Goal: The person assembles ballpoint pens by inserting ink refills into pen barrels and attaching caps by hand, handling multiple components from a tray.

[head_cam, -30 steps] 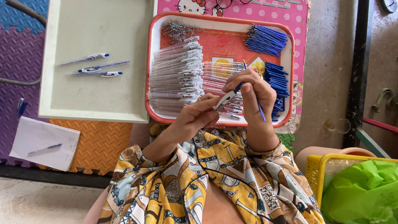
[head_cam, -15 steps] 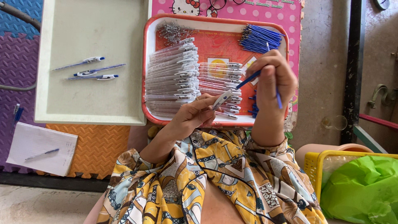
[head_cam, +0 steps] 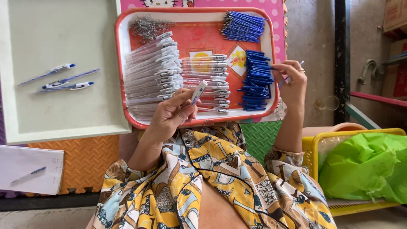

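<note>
Over a red tray [head_cam: 121, 85] of pen parts, we work with both hands. Our left hand [head_cam: 169, 114] pinches a clear pen barrel with a white tip [head_cam: 198, 92] between thumb and fingers, near the tray's front rim. Our right hand [head_cam: 292, 80] pinches a thin blue refill [head_cam: 286, 79] at the tray's right edge, just beside a pile of blue refills [head_cam: 257, 80]. Three assembled pens [head_cam: 59, 79] lie on a pale tray [head_cam: 63, 123] to the left.

Tangled metal springs [head_cam: 149, 28], too small.

red tray [head_cam: 123, 106], blue refills [head_cam: 256, 80], green bag [head_cam: 366, 165], yellow patterned sleeves [head_cam: 169, 191].
</note>
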